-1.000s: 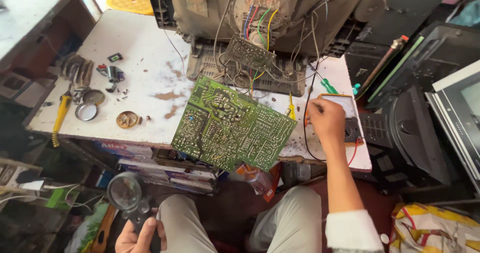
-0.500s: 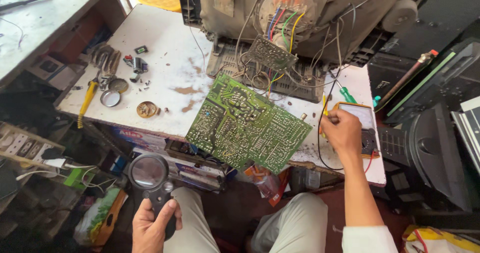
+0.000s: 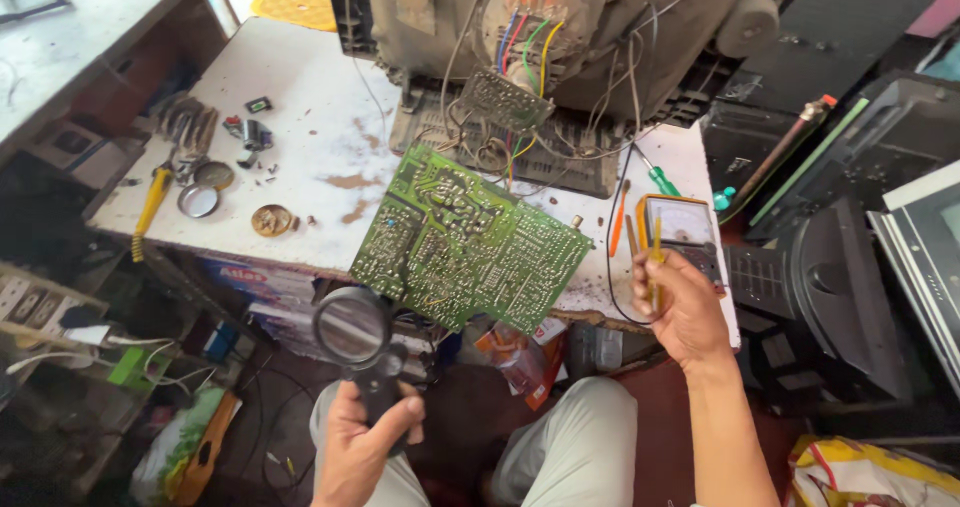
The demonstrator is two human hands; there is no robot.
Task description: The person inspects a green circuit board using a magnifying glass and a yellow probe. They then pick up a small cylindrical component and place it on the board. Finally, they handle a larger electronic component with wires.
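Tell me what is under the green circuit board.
The green circuit board overhangs the white table edge. Its upper part covers tabletop; whatever lies there is hidden. Below its free corner show an orange packet and the magnifier held by the left hand.

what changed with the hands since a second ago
The left hand brought the magnifying glass up from near the floor to just below the green circuit board. The right hand came back off the meter and now holds yellow probes. The board, meter and television chassis stayed put on the white table.
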